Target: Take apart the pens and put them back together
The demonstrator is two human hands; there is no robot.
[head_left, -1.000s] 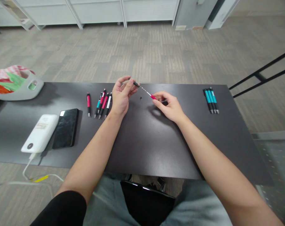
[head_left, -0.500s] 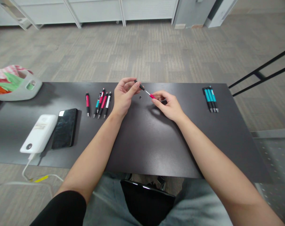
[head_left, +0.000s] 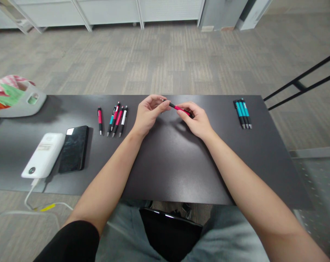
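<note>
Red pen (head_left: 179, 108) apart from teal pens (head_left: 243, 110)

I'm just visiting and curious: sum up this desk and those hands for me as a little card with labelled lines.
Left hand: at the black end of a red pen
Right hand: holding that pen's red barrel
Lone pen: red and black, lying left
Cluster: four pens, one teal, two red, one white
Right side: three teal pens, side by side
Devices: white device with cable, black phone
Far left: pale container, colourful contents
</note>
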